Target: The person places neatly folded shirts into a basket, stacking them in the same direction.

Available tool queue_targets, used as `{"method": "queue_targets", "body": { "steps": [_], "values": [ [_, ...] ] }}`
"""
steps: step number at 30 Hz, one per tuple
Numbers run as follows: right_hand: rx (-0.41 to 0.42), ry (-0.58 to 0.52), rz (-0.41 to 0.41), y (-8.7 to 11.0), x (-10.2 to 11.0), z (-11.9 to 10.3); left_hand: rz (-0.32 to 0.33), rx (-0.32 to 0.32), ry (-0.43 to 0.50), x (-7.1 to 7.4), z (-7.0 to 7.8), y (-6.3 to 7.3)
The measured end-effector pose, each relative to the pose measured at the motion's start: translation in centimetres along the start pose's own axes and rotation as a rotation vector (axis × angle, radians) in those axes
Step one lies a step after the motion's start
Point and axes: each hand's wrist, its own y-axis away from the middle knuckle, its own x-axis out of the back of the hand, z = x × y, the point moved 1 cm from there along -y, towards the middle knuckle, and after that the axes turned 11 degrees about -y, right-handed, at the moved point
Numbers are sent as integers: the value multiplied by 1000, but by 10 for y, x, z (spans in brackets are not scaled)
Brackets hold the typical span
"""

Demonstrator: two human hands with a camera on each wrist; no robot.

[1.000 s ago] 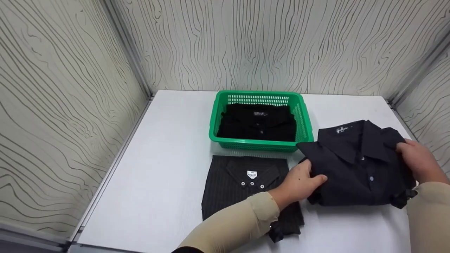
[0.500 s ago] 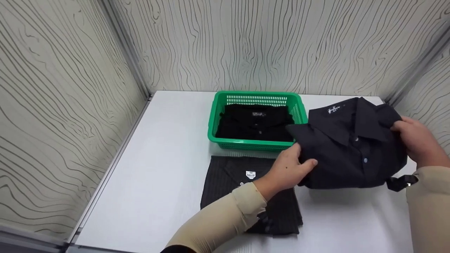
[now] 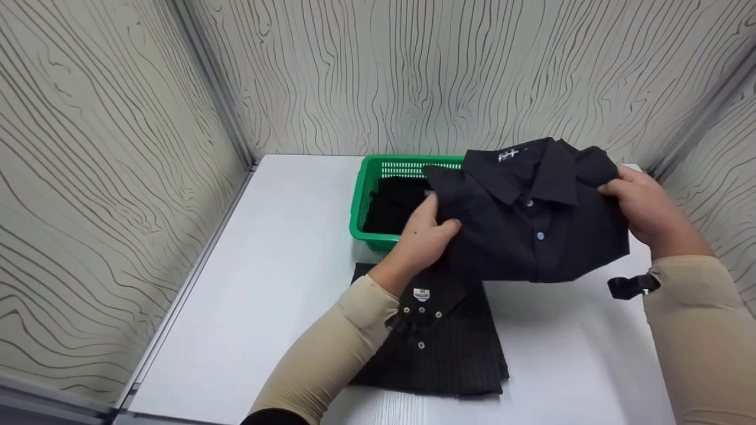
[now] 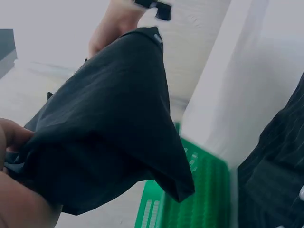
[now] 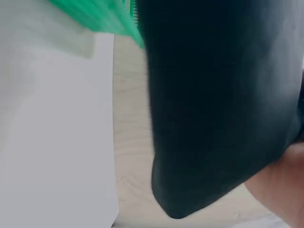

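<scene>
A folded dark navy shirt (image 3: 502, 236) with a collar and pale buttons is held up between both hands, tilted over the right part of the green basket (image 3: 357, 203). My left hand (image 3: 422, 233) pinches its left side, thumb on top. At the opposite side my right hand (image 3: 641, 203) grips the shirt's edge. Inside the basket lies a folded black shirt (image 3: 393, 203), partly hidden behind the navy one. In the left wrist view the navy shirt (image 4: 109, 114) hangs above the basket (image 4: 204, 180). The right wrist view shows the shirt's side (image 5: 218, 109) up close.
A folded black striped shirt (image 3: 455, 348) with a white label lies on the white table (image 3: 254, 283) in front of the basket, partly under my left forearm. Patterned panels (image 3: 331, 77) stand behind and at both sides of the table.
Both hands have raised the navy shirt from low over the table on the right and carried it left and back. It now covers the basket's right part.
</scene>
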Motion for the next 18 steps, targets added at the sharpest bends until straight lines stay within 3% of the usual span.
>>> {"method": "queue_targets", "body": {
  "steps": [6, 10, 18],
  "values": [
    [6, 55, -57, -15, -30, -7, 75, 46, 63, 36, -10, -7],
    [0, 139, -47, -24, -49, -10, 71, 89, 110, 57, -18, -13],
    [33, 212, -59, -46, -78, -6, 46, 85, 107, 99, -35, -26]
  ]
}}
